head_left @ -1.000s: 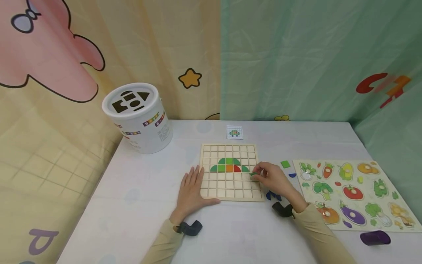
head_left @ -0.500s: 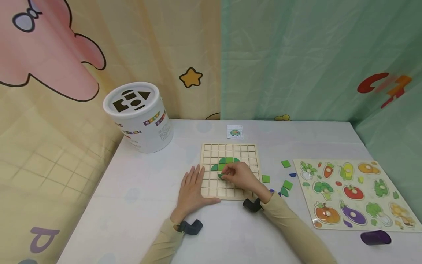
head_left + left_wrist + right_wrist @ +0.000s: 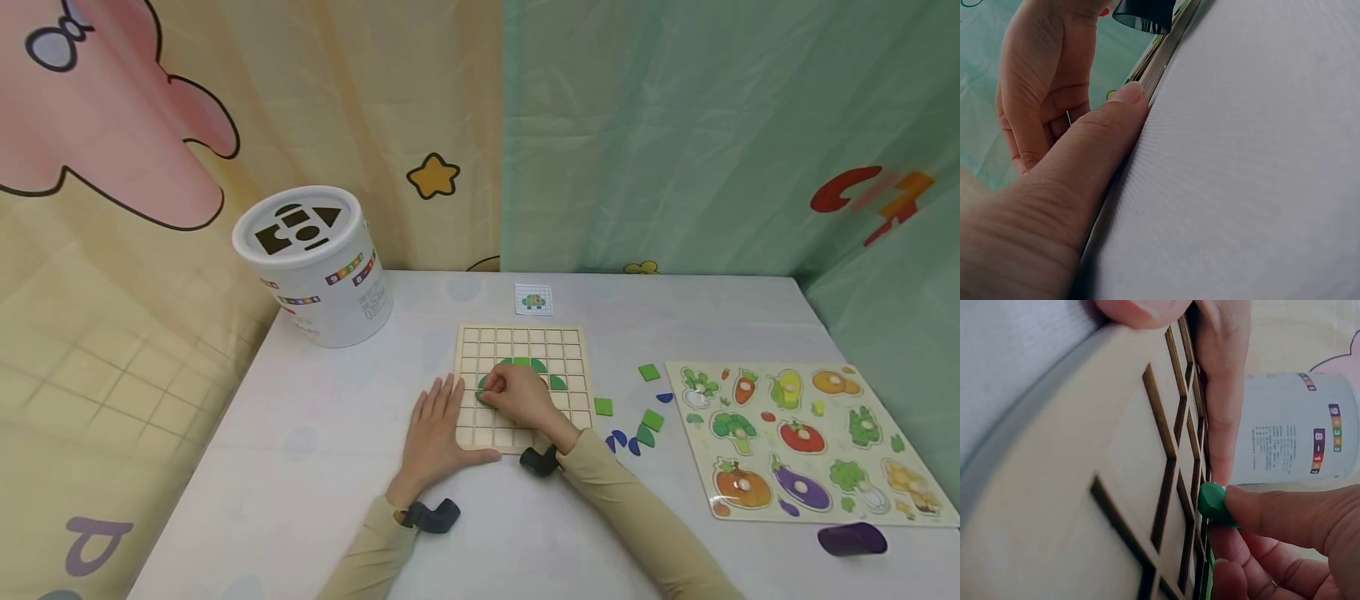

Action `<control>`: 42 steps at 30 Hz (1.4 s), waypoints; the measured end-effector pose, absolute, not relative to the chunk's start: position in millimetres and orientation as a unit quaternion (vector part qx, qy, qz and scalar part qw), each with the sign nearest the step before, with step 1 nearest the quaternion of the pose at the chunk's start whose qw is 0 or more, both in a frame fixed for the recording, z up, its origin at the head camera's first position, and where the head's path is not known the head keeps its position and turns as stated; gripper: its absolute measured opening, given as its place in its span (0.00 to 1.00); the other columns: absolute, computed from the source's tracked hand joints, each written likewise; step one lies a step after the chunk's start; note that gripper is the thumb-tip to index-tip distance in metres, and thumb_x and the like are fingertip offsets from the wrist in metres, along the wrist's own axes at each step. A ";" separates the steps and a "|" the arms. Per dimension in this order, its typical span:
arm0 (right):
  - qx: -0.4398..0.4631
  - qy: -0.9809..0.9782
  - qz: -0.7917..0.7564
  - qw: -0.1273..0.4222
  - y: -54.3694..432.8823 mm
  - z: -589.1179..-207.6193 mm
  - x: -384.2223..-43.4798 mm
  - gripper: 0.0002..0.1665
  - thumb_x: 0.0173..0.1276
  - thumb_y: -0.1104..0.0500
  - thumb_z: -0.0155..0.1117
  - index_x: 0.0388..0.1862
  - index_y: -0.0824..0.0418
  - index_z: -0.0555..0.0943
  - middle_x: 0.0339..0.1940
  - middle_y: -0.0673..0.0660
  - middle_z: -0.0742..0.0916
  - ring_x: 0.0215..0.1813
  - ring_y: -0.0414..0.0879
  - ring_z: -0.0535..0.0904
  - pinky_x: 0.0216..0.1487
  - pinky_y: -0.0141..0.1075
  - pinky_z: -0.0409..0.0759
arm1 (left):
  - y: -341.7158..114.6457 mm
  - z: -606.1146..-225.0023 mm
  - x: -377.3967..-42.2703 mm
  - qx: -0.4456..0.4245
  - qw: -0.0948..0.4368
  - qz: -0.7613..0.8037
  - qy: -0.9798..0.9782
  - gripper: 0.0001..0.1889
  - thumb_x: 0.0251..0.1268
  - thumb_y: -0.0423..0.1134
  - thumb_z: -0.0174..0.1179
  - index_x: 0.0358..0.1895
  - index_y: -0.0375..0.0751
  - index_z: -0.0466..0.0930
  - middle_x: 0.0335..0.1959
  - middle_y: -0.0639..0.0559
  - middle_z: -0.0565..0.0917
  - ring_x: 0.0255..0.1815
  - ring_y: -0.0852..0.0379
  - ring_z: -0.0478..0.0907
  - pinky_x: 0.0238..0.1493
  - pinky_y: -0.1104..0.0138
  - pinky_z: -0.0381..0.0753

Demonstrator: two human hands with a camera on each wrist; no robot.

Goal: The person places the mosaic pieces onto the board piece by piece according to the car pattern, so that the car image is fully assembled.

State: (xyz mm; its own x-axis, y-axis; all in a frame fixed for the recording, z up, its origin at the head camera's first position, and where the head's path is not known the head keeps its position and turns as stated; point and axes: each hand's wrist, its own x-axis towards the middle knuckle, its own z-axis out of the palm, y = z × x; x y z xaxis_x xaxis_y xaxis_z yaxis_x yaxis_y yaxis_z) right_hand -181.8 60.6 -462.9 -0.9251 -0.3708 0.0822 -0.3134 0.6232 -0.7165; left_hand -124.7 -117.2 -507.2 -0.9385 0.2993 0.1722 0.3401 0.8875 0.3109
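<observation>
A wooden grid board [image 3: 491, 434] lies on the table with a shape of green, orange and red tiles across its middle rows, partly covered by my right hand [image 3: 522, 396]. Between thumb and fingers, that hand pinches a green quarter-circle tile [image 3: 1214, 503], low over the cells at the left side of the green shape. My left hand [image 3: 437, 429] lies with fingers spread along the board's left edge. Its thumb [image 3: 1116, 119] reaches along the front edge of the board.
Green squares [image 3: 603, 407], a green quarter-circle [image 3: 646, 436] and several blue half-circles [image 3: 619, 437] lie right of the board. Beyond them are a vegetable puzzle [image 3: 765, 442] and a purple cup-like object [image 3: 852, 539]. Behind stand a small picture card [image 3: 533, 300] and a white bucket [image 3: 330, 312].
My right hand has carried the green tile from the board's right edge leftward across the grid. Loose tiles at the right have come into view. The left hand has stayed put.
</observation>
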 end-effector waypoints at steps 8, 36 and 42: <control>-0.159 0.921 -0.355 0.031 56.3 -463.2 -182.0 0.09 0.59 0.56 0.71 0.25 0.53 0.79 0.20 0.43 0.79 0.23 0.37 0.73 0.22 0.31 0.72 | -117.2 -507.1 -124.6 -0.165 0.062 -0.169 -0.970 0.66 0.37 0.78 0.59 0.74 0.35 0.49 0.74 0.40 0.52 0.74 0.44 0.44 0.72 0.54 0.40; -0.175 0.925 -0.333 0.041 66.5 -460.0 -180.5 0.12 0.54 0.56 0.74 0.21 0.53 0.79 0.18 0.43 0.78 0.22 0.38 0.72 0.21 0.32 0.70 | -117.8 -511.0 -126.5 -0.160 0.052 -0.168 -0.971 0.66 0.37 0.80 0.57 0.75 0.36 0.48 0.75 0.41 0.50 0.75 0.46 0.42 0.72 0.55 0.38; -0.178 0.926 -0.328 0.059 82.7 -452.8 -176.8 0.10 0.56 0.56 0.73 0.23 0.53 0.79 0.20 0.43 0.79 0.24 0.38 0.73 0.26 0.34 0.72 | -117.0 -509.9 -126.1 -0.157 0.048 -0.167 -0.972 0.66 0.37 0.80 0.57 0.75 0.37 0.48 0.75 0.41 0.50 0.75 0.46 0.41 0.72 0.54 0.38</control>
State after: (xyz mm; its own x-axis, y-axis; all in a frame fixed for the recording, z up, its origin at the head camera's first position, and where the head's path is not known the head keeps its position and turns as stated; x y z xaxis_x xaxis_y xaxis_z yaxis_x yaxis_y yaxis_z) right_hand -176.8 82.7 -452.8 -0.9295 -0.3686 0.0088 -0.2918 0.7208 -0.6287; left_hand -126.1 -117.0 -509.9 -0.9459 0.2898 0.1459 0.3219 0.8948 0.3093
